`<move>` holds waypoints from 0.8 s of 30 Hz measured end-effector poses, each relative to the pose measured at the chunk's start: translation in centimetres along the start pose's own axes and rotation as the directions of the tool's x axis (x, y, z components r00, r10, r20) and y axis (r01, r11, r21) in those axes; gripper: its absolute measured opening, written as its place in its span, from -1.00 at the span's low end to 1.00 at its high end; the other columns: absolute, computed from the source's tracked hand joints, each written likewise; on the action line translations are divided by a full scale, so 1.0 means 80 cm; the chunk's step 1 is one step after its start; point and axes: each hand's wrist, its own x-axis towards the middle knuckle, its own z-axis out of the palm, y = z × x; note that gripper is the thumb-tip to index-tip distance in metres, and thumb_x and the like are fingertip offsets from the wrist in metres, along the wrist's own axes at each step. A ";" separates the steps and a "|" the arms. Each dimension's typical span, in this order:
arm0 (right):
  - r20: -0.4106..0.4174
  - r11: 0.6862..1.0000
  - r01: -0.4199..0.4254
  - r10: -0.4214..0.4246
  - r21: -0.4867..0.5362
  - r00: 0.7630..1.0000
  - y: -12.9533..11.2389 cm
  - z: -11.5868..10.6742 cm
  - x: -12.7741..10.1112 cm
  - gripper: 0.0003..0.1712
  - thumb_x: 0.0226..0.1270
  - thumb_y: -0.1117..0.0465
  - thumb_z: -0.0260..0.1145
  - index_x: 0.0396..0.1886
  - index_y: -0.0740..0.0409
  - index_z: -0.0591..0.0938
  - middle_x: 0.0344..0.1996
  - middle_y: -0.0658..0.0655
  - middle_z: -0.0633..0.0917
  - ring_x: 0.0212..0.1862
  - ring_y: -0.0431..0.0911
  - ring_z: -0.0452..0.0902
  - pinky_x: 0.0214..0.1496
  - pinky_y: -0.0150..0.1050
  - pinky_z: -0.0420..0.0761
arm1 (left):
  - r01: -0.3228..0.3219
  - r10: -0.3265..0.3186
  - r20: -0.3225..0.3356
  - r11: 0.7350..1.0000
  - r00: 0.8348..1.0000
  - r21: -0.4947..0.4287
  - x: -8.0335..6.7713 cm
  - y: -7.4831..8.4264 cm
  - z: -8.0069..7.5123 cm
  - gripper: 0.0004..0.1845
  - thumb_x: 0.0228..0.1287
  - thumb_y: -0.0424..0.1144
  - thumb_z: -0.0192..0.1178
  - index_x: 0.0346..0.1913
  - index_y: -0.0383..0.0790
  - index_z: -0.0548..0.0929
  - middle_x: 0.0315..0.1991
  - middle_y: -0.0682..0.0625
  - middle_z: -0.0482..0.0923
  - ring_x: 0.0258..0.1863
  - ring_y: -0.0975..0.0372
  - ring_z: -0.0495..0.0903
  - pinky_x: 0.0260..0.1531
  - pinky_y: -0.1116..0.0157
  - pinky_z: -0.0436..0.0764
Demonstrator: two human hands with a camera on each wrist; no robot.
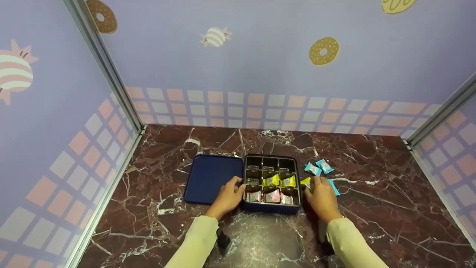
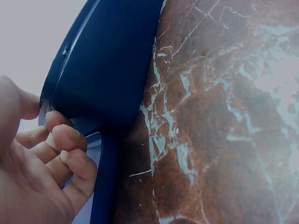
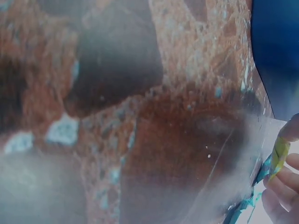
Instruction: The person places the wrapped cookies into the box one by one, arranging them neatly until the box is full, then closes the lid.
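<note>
A dark blue compartment box (image 1: 272,207) sits in the middle of the marble table. Its front row holds pink candies (image 1: 272,196), the middle row yellow candies (image 1: 279,181), and the back row dark ones. My left hand (image 1: 238,188) grips the box's left wall (image 2: 107,70), thumb on the rim and fingers (image 2: 65,140) curled against the side. My right hand (image 1: 310,184) is just right of the box and pinches a yellow candy (image 1: 305,181) (image 3: 280,151) between its fingertips (image 3: 292,128). Blue candies (image 1: 319,167) lie loose beside it.
The box's flat blue lid (image 1: 210,178) lies on the table to the left, touching the box. Patterned walls close the table at the back and both sides. Bare marble (image 1: 390,193) stretches to the right and in front.
</note>
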 end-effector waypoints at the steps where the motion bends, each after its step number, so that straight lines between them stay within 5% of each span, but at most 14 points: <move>1: -0.011 1.000 0.003 -0.003 0.003 1.000 -0.001 0.000 0.001 -0.71 0.03 0.32 0.41 -0.27 0.32 0.54 -0.37 0.29 0.57 -0.26 0.27 0.53 -0.19 0.14 0.50 | 0.004 -0.004 0.003 1.000 1.000 0.000 0.000 0.000 -0.001 -0.66 0.45 -0.16 0.02 0.17 -0.26 0.47 -0.64 0.11 0.25 -0.66 0.27 0.27 -0.56 0.34 0.29; 10: -0.105 0.999 0.043 -0.043 0.003 0.994 -0.005 -0.007 0.007 -0.70 0.01 0.33 0.41 -0.25 0.32 0.54 -0.34 0.30 0.57 -0.23 0.25 0.49 -0.13 0.12 0.47 | -0.034 0.034 -0.002 0.999 0.999 0.008 0.002 0.004 0.001 -0.65 0.45 -0.17 0.03 0.16 -0.30 0.47 -0.63 0.11 0.26 -0.66 0.27 0.25 -0.53 0.33 0.27; 24: -0.130 0.997 0.069 -0.064 0.031 0.989 -0.019 -0.015 0.011 -0.65 0.02 0.31 0.43 -0.19 0.31 0.56 -0.30 0.29 0.56 -0.17 0.24 0.48 -0.06 0.10 0.45 | -0.011 0.011 -0.015 1.000 1.000 0.015 0.001 0.001 0.000 -0.67 0.44 -0.17 0.04 0.14 -0.28 0.49 -0.61 0.10 0.28 -0.63 0.26 0.28 -0.50 0.32 0.29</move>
